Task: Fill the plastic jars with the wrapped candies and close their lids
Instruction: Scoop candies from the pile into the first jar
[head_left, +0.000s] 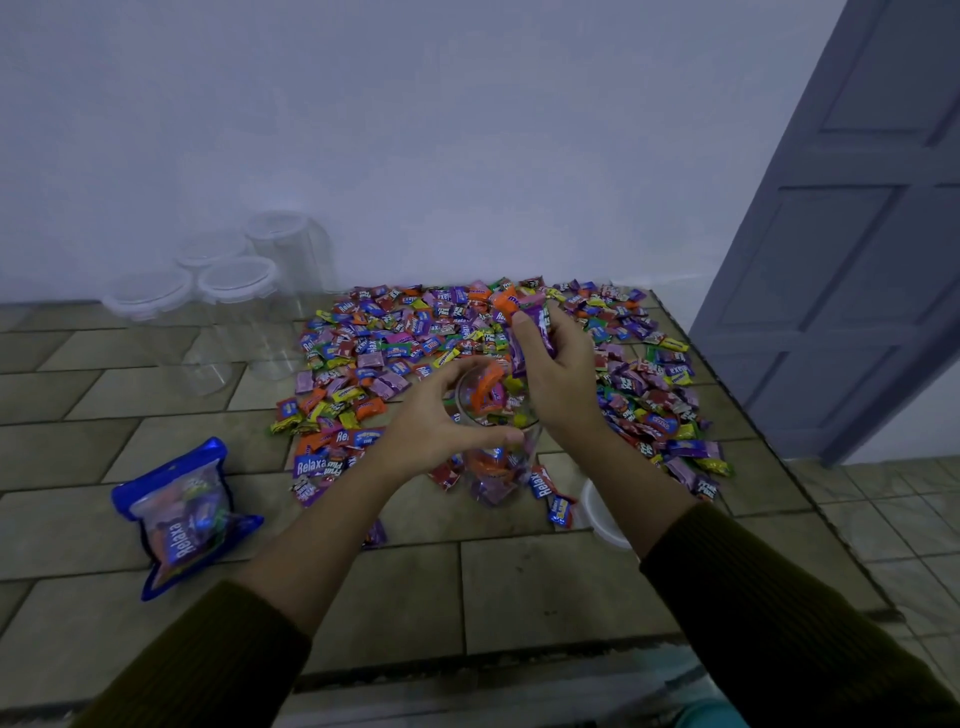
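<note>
Head view: filling; left grip (436, 421) clasps jar (498, 470), right grip (558, 376) clutches candies (535, 325) above it; next, release inward

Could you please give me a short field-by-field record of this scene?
left hand: holds the open jar near its rim
right hand: holds wrapped candies over the jar's mouth
open jar: upright, partly filled, lid off
candy pile: spread on the tiled counter around the jar
spare jars: four, empty, lidded, back left
blue bag: lying at left
</note>
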